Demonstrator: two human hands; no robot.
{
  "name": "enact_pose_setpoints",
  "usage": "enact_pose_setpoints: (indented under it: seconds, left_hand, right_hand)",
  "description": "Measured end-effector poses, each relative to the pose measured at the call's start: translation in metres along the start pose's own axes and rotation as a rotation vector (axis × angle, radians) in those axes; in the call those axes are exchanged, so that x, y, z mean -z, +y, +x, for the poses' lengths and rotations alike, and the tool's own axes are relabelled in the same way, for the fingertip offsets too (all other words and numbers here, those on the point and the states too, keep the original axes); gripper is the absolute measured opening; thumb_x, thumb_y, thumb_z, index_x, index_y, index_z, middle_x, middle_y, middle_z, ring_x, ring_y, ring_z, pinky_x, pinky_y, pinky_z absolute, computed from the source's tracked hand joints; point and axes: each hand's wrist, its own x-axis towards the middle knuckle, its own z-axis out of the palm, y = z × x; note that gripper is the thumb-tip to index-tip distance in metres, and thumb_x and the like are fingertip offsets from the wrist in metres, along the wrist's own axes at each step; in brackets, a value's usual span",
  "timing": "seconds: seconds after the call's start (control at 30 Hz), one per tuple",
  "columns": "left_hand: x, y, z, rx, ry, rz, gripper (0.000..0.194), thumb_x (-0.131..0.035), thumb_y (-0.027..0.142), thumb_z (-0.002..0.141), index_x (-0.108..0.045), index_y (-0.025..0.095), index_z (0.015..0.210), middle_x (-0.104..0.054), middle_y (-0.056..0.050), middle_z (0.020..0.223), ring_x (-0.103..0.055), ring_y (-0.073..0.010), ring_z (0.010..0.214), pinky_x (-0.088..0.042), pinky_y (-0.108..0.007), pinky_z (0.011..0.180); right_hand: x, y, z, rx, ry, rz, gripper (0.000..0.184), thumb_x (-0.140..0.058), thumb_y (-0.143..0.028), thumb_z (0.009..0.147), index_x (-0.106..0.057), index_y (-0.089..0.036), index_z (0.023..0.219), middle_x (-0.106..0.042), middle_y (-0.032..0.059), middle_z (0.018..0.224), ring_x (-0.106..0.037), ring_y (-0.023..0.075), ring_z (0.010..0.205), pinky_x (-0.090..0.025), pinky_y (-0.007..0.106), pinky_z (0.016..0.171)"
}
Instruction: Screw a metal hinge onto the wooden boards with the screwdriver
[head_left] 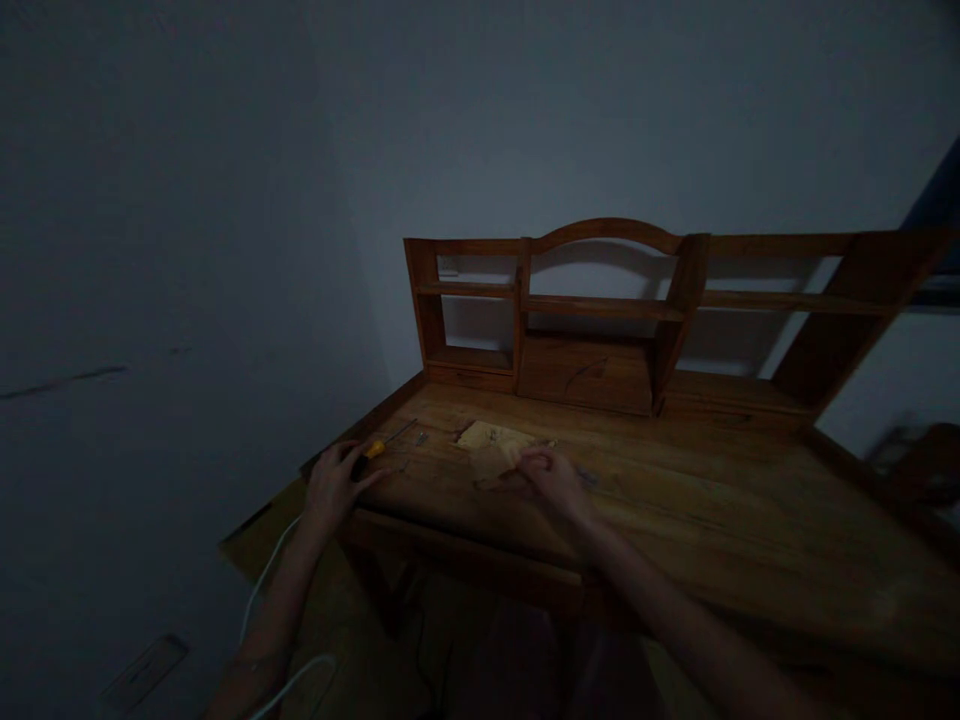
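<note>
A screwdriver [374, 449] with a yellow and black handle lies near the desk's left edge, its shaft pointing away to the right. My left hand [335, 485] is at the handle end, thumb and fingers apart on either side of it; no firm grip shows. My right hand [555, 482] is closed, fingertips together, over the right side of a pale, crumpled paper-like sheet [491, 440]. What those fingers hold, if anything, is too dark to make out. Small metal pieces [422, 438] lie between the screwdriver and the sheet.
The wooden desk [675, 490] carries a shelf unit [600, 305] along its back. A thin, dark curved item [583, 372] shows against the middle panel. White cable [262, 578] hangs below the desk's left edge, beside the wall [187, 250]. The room is dim.
</note>
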Motion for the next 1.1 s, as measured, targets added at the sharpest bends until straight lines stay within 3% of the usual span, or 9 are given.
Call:
enact_pose_setpoints:
  seconds: [0.1, 0.2, 0.3, 0.37, 0.5, 0.67, 0.8, 0.93, 1.1]
  left_hand:
    - [0.002, 0.003, -0.004, 0.027, 0.033, -0.020, 0.060, -0.056, 0.065, 0.084, -0.060, 0.022, 0.125, -0.055, -0.013, 0.125, -0.051, -0.0316, 0.117, -0.040, -0.045, 0.103]
    - [0.002, 0.003, -0.008, 0.070, 0.029, -0.033, 0.057, -0.051, 0.063, 0.087, -0.061, 0.021, 0.124, -0.055, -0.012, 0.123, -0.052, -0.0308, 0.116, -0.040, -0.045, 0.103]
    - [0.002, -0.001, -0.011, 0.104, -0.001, -0.045, 0.055, -0.047, 0.062, 0.089, -0.061, 0.021, 0.123, -0.056, -0.012, 0.121, -0.054, -0.0299, 0.114, -0.042, -0.044, 0.101]
    - [0.002, -0.005, -0.012, 0.103, -0.012, -0.050, 0.055, -0.047, 0.063, 0.090, -0.061, 0.022, 0.123, -0.056, -0.011, 0.121, -0.054, -0.0297, 0.113, -0.043, -0.044, 0.101]
    - [0.000, -0.006, -0.013, 0.083, 0.026, -0.043, 0.056, -0.049, 0.063, 0.089, -0.059, 0.021, 0.125, -0.056, -0.012, 0.121, -0.053, -0.0307, 0.115, -0.040, -0.046, 0.103]
    - [0.003, 0.011, -0.008, 0.044, 0.052, -0.001, 0.052, -0.052, 0.055, 0.090, -0.056, 0.020, 0.128, -0.053, -0.015, 0.129, -0.047, -0.0336, 0.121, -0.034, -0.049, 0.106]
    - [0.008, 0.029, 0.000, 0.032, 0.078, 0.007, 0.048, -0.053, 0.050, 0.091, -0.054, 0.020, 0.129, -0.052, -0.015, 0.131, -0.045, -0.0338, 0.124, -0.031, -0.051, 0.106]
    - [0.012, 0.044, 0.007, -0.021, 0.163, -0.028, 0.047, -0.053, 0.049, 0.092, -0.055, 0.019, 0.128, -0.053, -0.016, 0.129, -0.046, -0.0335, 0.122, -0.032, -0.051, 0.104]
    - [0.020, 0.059, 0.010, -0.088, 0.232, -0.069, 0.044, -0.055, 0.045, 0.092, -0.056, 0.019, 0.127, -0.054, -0.015, 0.127, -0.048, -0.0324, 0.120, -0.033, -0.051, 0.104]
  right_hand:
    - [-0.068, -0.010, 0.028, -0.013, -0.109, -0.002, 0.019, -0.062, -0.037, 0.085, -0.066, -0.019, 0.079, -0.067, 0.0019, 0.067, -0.064, 0.0167, 0.064, -0.052, 0.028, 0.058]
    - [-0.114, -0.018, 0.040, -0.023, -0.186, -0.027, 0.026, -0.060, -0.040, 0.091, -0.064, -0.015, 0.094, -0.067, 0.0021, 0.085, -0.063, 0.0128, 0.071, -0.053, 0.030, 0.065]
    - [-0.137, -0.019, 0.045, -0.016, -0.207, -0.064, 0.022, -0.057, -0.035, 0.092, -0.064, -0.015, 0.099, -0.067, 0.0029, 0.091, -0.063, 0.0148, 0.077, -0.052, 0.031, 0.069]
    - [-0.138, -0.017, 0.047, 0.007, -0.196, -0.096, 0.017, -0.055, -0.024, 0.090, -0.064, -0.017, 0.101, -0.069, 0.0042, 0.092, -0.064, 0.0178, 0.082, -0.052, 0.031, 0.071]
    - [-0.098, -0.009, 0.051, 0.116, -0.180, -0.174, 0.033, -0.054, -0.014, 0.082, -0.063, -0.019, 0.113, -0.069, 0.0057, 0.108, -0.064, 0.0189, 0.093, -0.050, 0.031, 0.082]
    - [0.014, 0.010, 0.043, 0.202, -0.141, -0.347, 0.039, -0.064, -0.019, 0.076, -0.063, -0.018, 0.115, -0.064, 0.0116, 0.119, -0.056, 0.0265, 0.113, -0.039, 0.042, 0.100]
    - [0.086, 0.046, 0.019, 0.212, -0.095, -0.606, 0.042, -0.066, -0.031, 0.079, -0.062, -0.017, 0.119, -0.061, 0.0158, 0.124, -0.057, 0.0289, 0.113, -0.042, 0.045, 0.098]
    - [0.110, 0.078, -0.005, 0.218, -0.113, -0.716, 0.041, -0.061, -0.033, 0.086, -0.059, -0.019, 0.125, -0.063, 0.0128, 0.121, -0.061, 0.0252, 0.108, -0.047, 0.039, 0.092]
    - [0.106, 0.076, -0.013, 0.296, -0.148, -0.863, 0.030, -0.050, -0.029, 0.093, -0.065, -0.020, 0.117, -0.069, 0.0104, 0.112, -0.064, 0.0229, 0.101, -0.046, 0.034, 0.090]
